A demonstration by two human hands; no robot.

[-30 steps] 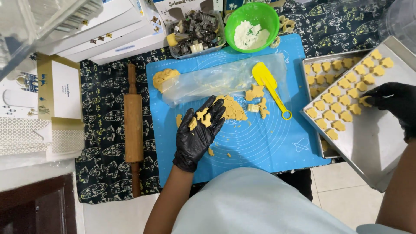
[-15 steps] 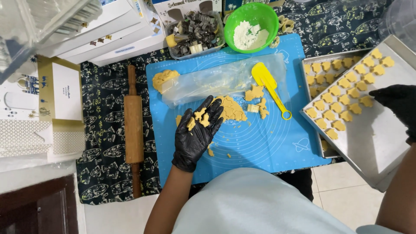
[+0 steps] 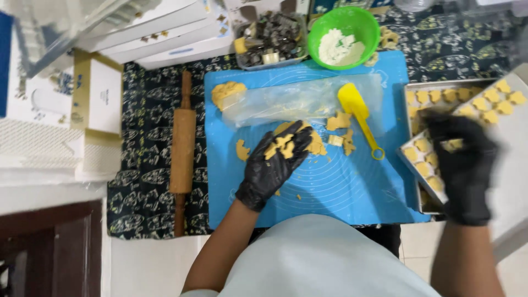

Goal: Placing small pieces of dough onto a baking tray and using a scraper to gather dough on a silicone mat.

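Observation:
My left hand (image 3: 272, 165), in a black glove, lies palm up over the blue silicone mat (image 3: 330, 192) with several small yellow dough cutouts (image 3: 280, 146) resting on it. Just beyond its fingers lie rolled dough scraps (image 3: 341, 121). My right hand (image 3: 459, 165), also in a black glove, is blurred with motion over the left end of the metal baking tray (image 3: 511, 154). Rows of cutout cookies (image 3: 484, 102) fill the tray's far part. The blur hides whether the right hand carries anything.
On the mat lie a yellow scraper (image 3: 355, 107), a clear plastic sheet (image 3: 297, 102) and a dough lump (image 3: 226, 91). A wooden rolling pin (image 3: 181, 143) lies left of the mat. Behind it stand a green bowl (image 3: 324, 27) of flour, a tub of cutters (image 3: 272, 33) and boxes (image 3: 96, 93).
My right hand has swung from the tray's right side leftward to its near left end. The left hand keeps the cutouts in about the same place.

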